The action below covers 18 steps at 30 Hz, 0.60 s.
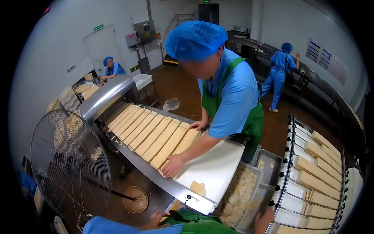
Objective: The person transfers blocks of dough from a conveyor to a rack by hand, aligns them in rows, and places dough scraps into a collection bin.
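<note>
Left hand (pixel 156 220), at green apron (pixel 202 227); right hand (pixel 265 219), beside conveyor (pixel 291 201) bearing pale slabs (pixel 320 188); both hands' fingers: opening and hold cannot be told.

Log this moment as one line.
left hand: near green apron | right hand: beside slab-laden conveyor | co-worker's hands: on pale slab

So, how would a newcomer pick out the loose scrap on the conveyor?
Find the big round fan; the conveyor with the white belt runs to its right. On the belt's near end lies a small beige scrap. Unlike the long strips lined up behind it, it is short and lies apart.
</note>
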Tool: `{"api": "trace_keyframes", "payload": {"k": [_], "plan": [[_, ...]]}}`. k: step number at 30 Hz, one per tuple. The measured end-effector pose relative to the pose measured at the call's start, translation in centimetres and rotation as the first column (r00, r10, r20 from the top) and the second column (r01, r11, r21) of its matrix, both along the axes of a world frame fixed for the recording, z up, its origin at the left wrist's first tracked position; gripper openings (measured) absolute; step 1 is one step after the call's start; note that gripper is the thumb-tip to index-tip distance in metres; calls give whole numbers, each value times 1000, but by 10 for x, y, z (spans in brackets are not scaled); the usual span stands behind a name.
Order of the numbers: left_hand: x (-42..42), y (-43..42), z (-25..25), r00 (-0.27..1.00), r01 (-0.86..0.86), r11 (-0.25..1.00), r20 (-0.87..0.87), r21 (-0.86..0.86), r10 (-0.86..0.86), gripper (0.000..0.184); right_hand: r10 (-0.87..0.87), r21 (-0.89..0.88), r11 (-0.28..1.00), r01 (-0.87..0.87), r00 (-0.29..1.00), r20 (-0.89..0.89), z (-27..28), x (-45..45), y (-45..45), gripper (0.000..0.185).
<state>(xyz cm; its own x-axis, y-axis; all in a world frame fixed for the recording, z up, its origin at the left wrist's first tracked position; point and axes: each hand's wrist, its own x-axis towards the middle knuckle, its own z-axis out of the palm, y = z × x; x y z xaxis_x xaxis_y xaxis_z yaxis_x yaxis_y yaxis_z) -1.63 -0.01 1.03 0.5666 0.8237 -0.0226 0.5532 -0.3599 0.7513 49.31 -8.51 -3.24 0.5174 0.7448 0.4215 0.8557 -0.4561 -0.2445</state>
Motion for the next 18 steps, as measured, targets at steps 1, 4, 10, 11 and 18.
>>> {"api": "trace_keyframes", "payload": {"k": [1, 4, 10, 11, 18], "plan": [[-6, 1, 5, 1000, -3, 999, -12, -43, 3, 44, 109, 11, 994, -108, 993, -39, 0, -20, 1, 64], [-13, 7, 7, 995, -92, 960, -55, -265, 80, 44, 324, -101, 925, -367, 899, -294, -2, -81, 23, 62], [46, 41, -37, 995, -102, 876, -41, -471, 94, 43, 298, -237, 873, -426, 851, -433, -9, -100, 46, 60], [57, 45, -45, 996, -89, 867, -38, -490, 81, 43, 284, -251, 871, -423, 849, -446, -10, -100, 46, 59], [79, 66, -59, 1000, -18, 810, -28, -586, 2, 43, 191, -325, 858, -398, 835, -516, -11, -100, 46, 57]]}}
